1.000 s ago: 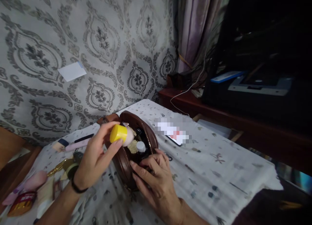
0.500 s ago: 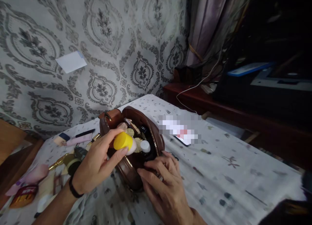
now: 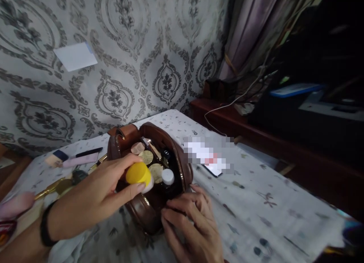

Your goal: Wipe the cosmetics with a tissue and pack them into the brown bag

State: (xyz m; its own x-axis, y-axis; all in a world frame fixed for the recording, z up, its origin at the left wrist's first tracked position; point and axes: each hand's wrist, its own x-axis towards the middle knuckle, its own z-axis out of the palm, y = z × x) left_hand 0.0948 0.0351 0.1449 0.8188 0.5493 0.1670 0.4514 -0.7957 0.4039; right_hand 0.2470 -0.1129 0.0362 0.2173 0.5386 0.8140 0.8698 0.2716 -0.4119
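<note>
Yellow-capped, pale-bodied small bottle (image 3: 139, 175) is gripped between the thumb and fingers of the left hand (image 3: 104, 187), over the near left part of the unzipped brown leather bag (image 3: 143, 215); over the last second it has come lower in view, and the bag's far end now shows more, with flat round beige discs (image 3: 155, 172) and a small white screw cap (image 3: 167, 176) inside; since the fingers remain closed round it, the bottle seems not yet released; the right hand (image 3: 196, 221) stays half curled at the bag's near right rim, though whether it grips the leather I cannot tell; beneath lies a white cloth with a scattered leaf print (image 3: 244, 217); a pale pink tube (image 3: 81, 159) and a slim black stick (image 3: 89, 152) lie left of the bag, and a phone with a blurred-out bright screen (image 3: 209, 156) lies to its right; behind rise grey damask-patterned wallpaper (image 3: 167, 77) bearing a blank white card (image 3: 76, 57), and a mauve curtain (image 3: 247, 35).
</note>
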